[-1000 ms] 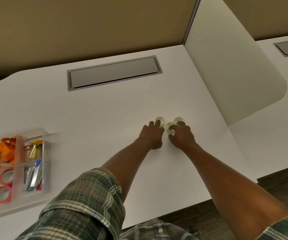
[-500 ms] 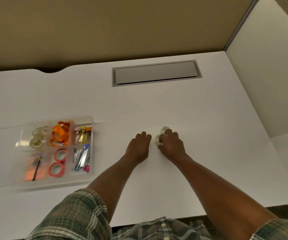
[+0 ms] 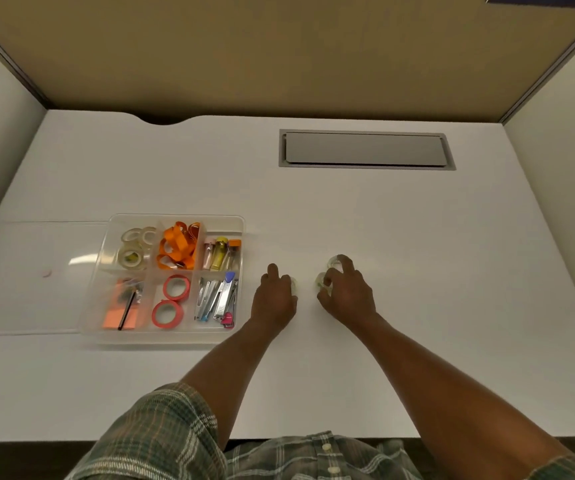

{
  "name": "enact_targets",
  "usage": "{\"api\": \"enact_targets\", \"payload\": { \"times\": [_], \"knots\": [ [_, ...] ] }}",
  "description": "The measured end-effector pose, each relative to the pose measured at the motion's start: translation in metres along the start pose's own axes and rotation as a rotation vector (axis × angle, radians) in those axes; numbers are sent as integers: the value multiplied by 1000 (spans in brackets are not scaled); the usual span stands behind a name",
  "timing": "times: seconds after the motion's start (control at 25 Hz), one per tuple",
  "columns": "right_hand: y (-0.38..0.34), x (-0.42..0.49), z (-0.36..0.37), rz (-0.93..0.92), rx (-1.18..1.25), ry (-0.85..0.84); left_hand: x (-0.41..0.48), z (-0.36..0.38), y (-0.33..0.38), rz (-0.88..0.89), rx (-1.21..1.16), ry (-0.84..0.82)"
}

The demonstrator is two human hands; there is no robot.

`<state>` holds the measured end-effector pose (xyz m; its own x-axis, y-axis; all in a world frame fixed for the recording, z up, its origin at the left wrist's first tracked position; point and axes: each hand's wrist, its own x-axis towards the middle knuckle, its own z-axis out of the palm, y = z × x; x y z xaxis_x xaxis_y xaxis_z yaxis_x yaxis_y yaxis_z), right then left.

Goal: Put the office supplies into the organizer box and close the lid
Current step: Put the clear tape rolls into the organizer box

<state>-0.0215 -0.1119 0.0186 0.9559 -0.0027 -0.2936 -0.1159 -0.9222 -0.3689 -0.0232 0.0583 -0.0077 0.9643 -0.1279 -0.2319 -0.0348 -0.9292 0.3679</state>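
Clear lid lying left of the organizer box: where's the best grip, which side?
Probably the lid by its left edge, from the left. It lies flat and thin on the desk, its right edge meeting the organizer box, so the top offers no grip; only a free edge can be lifted.

A grey cable hatch [image 3: 365, 148] sits flush in the white desk [image 3: 417, 237].

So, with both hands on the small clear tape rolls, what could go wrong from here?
The right-hand grip seems to hold two small clear tape rolls at once; one may slip on the way over. The back-left compartment of the clear plastic organizer box already holds a cluster of tape rolls, so more could pile up and foul the clear lid.
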Motion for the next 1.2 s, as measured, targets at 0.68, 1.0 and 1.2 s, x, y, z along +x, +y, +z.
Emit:
{"api": "enact_targets", "payload": {
  "times": [0.68,1.0,1.2],
  "knots": [
    [-101,36,-5,296,881,127,-5,-21,-33,270,96,-49],
    [-138,47,-11,233,833,164,0,-25,-39,323,70,12],
    [-183,65,-11,194,861,285,-3,-67,-72,371,-212,292]
  ]
}}
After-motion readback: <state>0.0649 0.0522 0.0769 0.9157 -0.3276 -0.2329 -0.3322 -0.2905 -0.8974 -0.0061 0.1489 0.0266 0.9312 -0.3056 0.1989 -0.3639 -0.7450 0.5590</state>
